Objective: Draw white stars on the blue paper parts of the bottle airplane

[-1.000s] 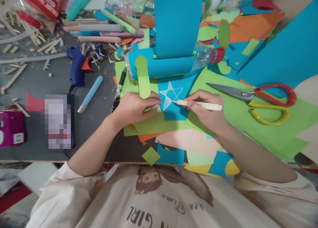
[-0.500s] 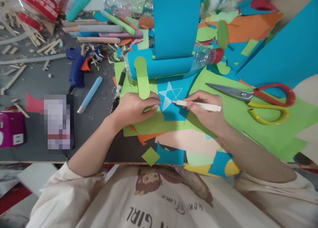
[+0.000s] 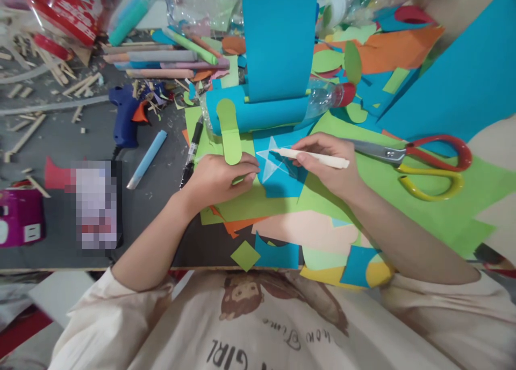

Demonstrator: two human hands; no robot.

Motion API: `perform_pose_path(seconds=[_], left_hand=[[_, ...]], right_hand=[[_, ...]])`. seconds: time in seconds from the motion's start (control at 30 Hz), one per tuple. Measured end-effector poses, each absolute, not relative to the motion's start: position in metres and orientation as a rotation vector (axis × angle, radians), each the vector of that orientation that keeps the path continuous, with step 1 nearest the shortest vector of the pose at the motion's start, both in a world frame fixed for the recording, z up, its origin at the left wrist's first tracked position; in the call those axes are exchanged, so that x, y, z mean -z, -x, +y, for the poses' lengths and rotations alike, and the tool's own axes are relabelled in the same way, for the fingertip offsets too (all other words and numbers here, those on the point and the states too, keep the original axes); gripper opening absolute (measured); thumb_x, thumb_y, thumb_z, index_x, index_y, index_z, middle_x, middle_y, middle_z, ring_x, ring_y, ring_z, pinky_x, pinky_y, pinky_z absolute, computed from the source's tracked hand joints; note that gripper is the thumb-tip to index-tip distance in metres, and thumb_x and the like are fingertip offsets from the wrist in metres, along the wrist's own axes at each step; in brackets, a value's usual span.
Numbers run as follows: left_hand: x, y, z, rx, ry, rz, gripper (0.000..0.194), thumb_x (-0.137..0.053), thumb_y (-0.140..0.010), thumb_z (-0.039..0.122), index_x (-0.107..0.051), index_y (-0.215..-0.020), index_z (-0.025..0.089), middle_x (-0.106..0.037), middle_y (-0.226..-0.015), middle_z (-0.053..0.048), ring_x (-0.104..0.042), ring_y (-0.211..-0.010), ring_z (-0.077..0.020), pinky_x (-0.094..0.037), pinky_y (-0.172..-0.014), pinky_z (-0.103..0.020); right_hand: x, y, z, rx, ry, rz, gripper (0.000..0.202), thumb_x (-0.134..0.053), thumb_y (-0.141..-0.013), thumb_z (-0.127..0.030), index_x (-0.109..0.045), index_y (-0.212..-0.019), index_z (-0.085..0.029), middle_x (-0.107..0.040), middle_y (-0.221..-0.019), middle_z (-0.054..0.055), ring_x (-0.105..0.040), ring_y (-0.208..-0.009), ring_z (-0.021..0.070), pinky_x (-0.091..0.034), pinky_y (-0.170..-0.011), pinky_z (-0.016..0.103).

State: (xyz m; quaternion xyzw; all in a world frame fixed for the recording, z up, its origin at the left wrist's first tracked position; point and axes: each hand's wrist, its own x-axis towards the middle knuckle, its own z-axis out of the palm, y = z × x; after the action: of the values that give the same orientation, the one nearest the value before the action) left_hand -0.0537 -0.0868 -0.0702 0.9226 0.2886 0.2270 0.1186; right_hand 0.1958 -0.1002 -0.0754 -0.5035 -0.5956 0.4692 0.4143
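Your right hand (image 3: 336, 179): pinching a slim cream-white pen (image 3: 328, 160), tip at a white-drawn star (image 3: 267, 163) on blue paper (image 3: 282, 190). Your left hand (image 3: 220, 182): fingers bent beside it; cannot tell whether pinching.

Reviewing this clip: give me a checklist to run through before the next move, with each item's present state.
1. White marker gripped in the right hand: ok.
2. Its tip at the drawn star: ok, by the upper left part.
3. Left hand pressing the blue paper down: cannot tell; fingertips are at its left edge.
4. Star whitened throughout: not ok, its lower right arm is only outlined.
5. Scissors clear of the right hand: cannot tell; the hand hides the blade tips.
6. Glue gun away from both hands: ok.
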Motion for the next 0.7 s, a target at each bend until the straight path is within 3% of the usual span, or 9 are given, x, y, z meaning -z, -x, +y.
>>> perform_pose_path(seconds=[0.27,0.7], left_hand=[[0.0718,0.0540,-0.0882,-0.650,-2.660,0.857,0.025,-0.047,-0.099,0.023,-0.070,-0.091,0.018,-0.078,-0.098,-0.003,-0.076,-0.082,-0.0182,-0.051,-0.060,-0.024],[0.0716,0.0553,-0.0876,-0.558,-2.626,0.900,0.027,-0.046,-0.099,0.026,-0.072,-0.098,0.020,-0.078,-0.101,-0.004,-0.076,-0.083,-0.0187,-0.054,-0.064,-0.026]], right_hand=[[0.0700,-0.1905,-0.1011,-1.125,1.331,-1.554,0.024,-0.072,-0.081,-0.045,-0.071,-0.080,-0.022,-0.068,-0.065,0.001,-0.057,-0.054,0.0126,-0.046,-0.047,0.027],[0.0667,-0.1936,-0.1008,-1.134,1.366,-1.672,0.023,-0.072,-0.080,-0.048,-0.073,-0.073,-0.026,-0.068,-0.062,0.000,-0.054,-0.052,0.0136,-0.041,-0.046,0.028]])
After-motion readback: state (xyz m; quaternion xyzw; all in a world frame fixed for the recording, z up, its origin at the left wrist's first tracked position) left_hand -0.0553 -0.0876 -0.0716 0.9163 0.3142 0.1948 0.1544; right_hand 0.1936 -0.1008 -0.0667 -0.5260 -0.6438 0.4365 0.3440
